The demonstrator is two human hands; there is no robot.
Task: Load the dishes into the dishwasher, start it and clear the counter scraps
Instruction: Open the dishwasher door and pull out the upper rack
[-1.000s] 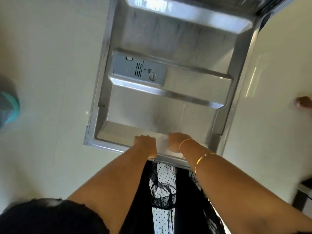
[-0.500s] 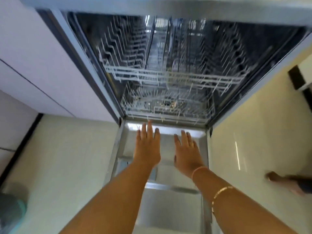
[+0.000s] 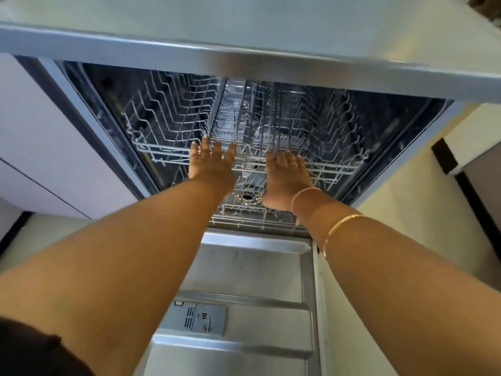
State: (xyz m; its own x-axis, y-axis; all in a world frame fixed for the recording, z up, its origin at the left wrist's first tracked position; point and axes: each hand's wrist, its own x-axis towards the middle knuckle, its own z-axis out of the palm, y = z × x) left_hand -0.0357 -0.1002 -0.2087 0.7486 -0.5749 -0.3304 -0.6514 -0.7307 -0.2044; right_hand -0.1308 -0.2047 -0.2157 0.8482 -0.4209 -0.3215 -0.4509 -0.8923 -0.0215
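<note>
Head view: at 6 o'clock the brushed-steel dishwasher door point(image 3: 252, 270) lies fully lowered, grey plastic detergent dispenser point(image 3: 195, 318) facing up. Half a second ago both hands hovered over its inner edge; now the left hand point(image 3: 210, 168) and right hand point(image 3: 288, 177) reach on toward 12 o'clock, fingers spread, gripping nothing, at the front rail of the white wire upper rack point(image 3: 162, 151), contact unclear. No dishes show; I judge loading not begun, a rack pull-out next

My left forearm point(image 3: 122, 253) hides the left side of the dishwasher door point(image 3: 252, 270), which the bottom edge cuts off. I cannot tell whether my right hand point(image 3: 287, 172) touches the upper rack point(image 3: 339, 169).
</note>
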